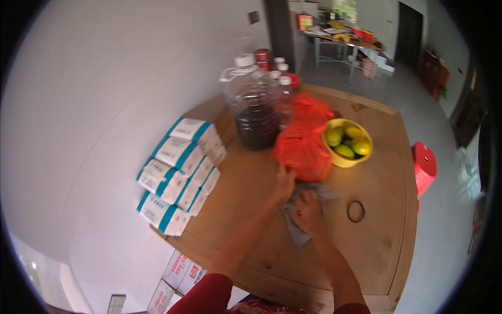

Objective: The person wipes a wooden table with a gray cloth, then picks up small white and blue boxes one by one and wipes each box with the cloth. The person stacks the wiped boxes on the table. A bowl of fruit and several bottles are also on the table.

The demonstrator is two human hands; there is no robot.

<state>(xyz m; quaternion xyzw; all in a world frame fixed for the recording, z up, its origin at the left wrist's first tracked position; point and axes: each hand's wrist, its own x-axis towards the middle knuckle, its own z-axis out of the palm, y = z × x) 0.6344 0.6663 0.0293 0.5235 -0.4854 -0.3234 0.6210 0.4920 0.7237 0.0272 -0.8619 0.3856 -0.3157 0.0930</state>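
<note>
A knotted red plastic bag (303, 152) with bulky contents sits on the wooden table (366, 246). My left hand (285, 183) is at its near lower edge, with the fingers closed against the plastic and partly blurred. Just to the right, my right hand (307, 210) presses down on a crumpled grey cloth (299, 236), its fingers bent over the fabric. The cloth lies flat on the wood, and part of it reaches the bag's near side. Beside the bag stands a yellow bowl (341, 161) of green and yellow fruit.
Stacked tissue packs (178, 154) line the table's left side by the wall. Behind them stand a large clear jug (256, 120) of dark contents and several smaller bottles (285, 97). A thin dark ring (355, 211) lies right of the cloth. A red stool (423, 167) is beyond the right edge.
</note>
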